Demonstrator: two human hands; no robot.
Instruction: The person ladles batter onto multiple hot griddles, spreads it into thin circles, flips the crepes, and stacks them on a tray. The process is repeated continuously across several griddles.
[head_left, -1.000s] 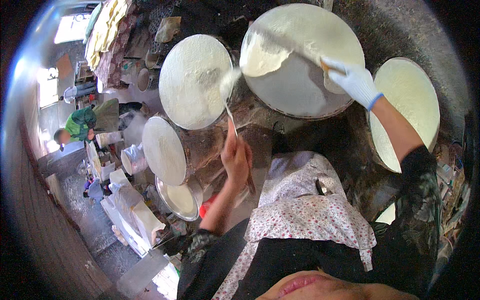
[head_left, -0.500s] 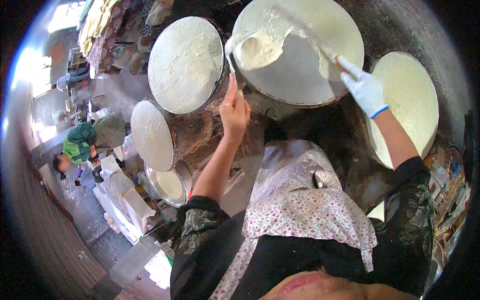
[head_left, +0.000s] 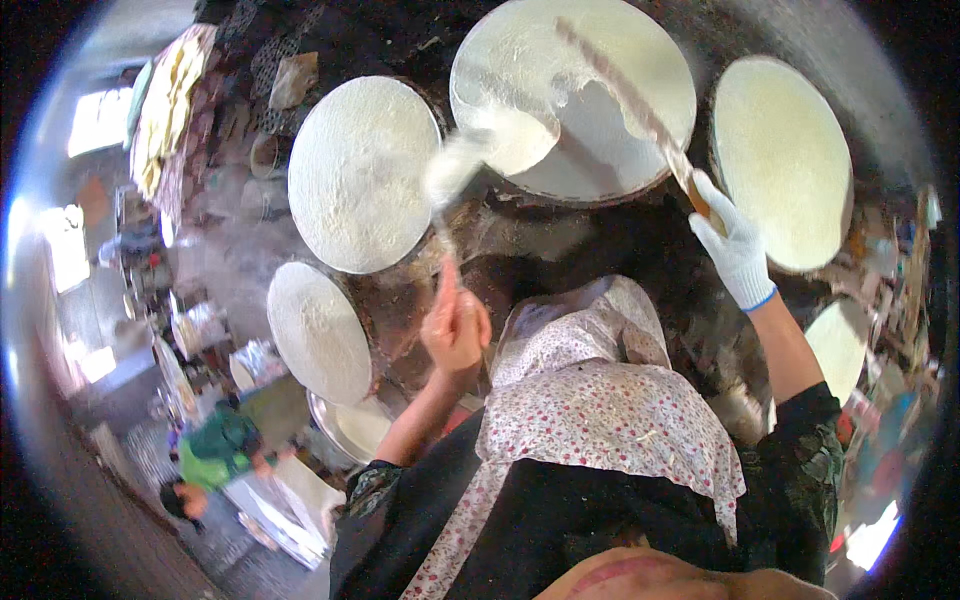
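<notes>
In front of me lies a large round griddle, its grey surface bare in the near middle. A pale, grainy layer covers its far and left parts, with a curled edge. Bare and closed, my left hand grips the handle of a scoop-like tool. Motion smears that tool's pale head between the middle and left griddles. My right hand, in a white knit glove with blue cuff, is closed around the wooden handle of a long flat scraper. Its whitish-coated blade slants across the middle griddle.
Left of the middle stands another pale-covered round griddle, with a smaller one nearer. A yellowish-covered griddle is on the right. A round pan sits at lower left. A person in green bends by a white table.
My left hand has drawn the scoop-like tool down and left, off the middle griddle's edge. The scraper remains over that griddle in my right hand. The whole view has shifted.
</notes>
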